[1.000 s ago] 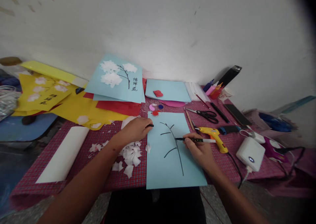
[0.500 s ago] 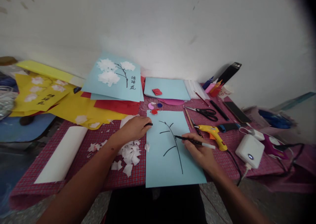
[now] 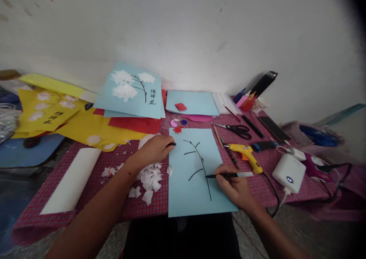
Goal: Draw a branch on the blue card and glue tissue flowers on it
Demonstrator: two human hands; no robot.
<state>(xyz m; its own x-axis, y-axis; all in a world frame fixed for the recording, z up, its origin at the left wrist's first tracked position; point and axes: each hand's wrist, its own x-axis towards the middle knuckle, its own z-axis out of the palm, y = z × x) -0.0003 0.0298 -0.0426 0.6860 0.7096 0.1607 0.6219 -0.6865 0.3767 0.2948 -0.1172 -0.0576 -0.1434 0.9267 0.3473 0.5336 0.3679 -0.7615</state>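
A light blue sheet [image 3: 185, 194] lies in front of me, bearing a black drawn branch [image 3: 200, 156] with several short side strokes. My right hand [image 3: 233, 186] is closed around a black marker [image 3: 225, 175], its tip on the lower part of the main line. Pinched in my left hand [image 3: 157, 148], at the sheet's upper left edge, is a small black cap [image 3: 172, 144]. White paper scraps [image 3: 151, 179] lie below my left hand. Behind it stands a blue sheet with white paper flowers [image 3: 124, 91], a black branch and written characters.
Scissors [image 3: 237, 129], a yellow glue gun [image 3: 243, 152] and a white power bank [image 3: 289, 173] lie to the right. Paint bottles [image 3: 246, 100] stand at the back right. Yellow sheets [image 3: 82, 127] and a white paper roll [image 3: 71, 179] are at the left.
My right hand has moved down along the drawn branch with the marker. A small mark now shows on the main line where the tip was. My left hand stays in place.
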